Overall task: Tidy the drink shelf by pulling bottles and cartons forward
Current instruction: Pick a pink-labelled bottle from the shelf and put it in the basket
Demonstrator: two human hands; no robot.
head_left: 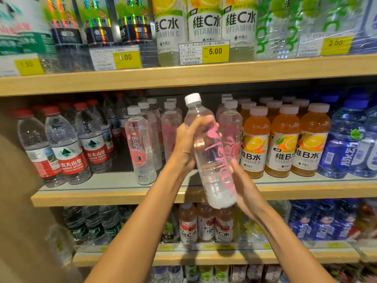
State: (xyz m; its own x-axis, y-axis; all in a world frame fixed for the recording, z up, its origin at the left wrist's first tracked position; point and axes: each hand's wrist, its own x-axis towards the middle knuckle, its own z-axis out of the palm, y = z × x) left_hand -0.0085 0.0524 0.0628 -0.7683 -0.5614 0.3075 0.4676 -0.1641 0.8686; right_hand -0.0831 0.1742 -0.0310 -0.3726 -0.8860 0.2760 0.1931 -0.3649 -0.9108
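A clear bottle (212, 160) with pink lettering and a white cap is held tilted in front of the middle shelf (114, 196), off the board. My left hand (188, 144) grips its upper body, fingers curled round it. My right hand (244, 186) lies against the lower right side of the bottle with the fingers fairly straight; how far they wrap behind is hidden. More bottles of the same kind (140, 148) stand on the shelf behind and to the left, with a gap in the front row right behind the held one.
Red-capped water bottles (69, 148) stand at the left, orange vitamin B drinks (285, 141) and blue bottles (342, 144) at the right. The upper shelf (183, 75) carries vitamin C bottles and yellow price tags. A lower shelf (204, 256) holds more drinks.
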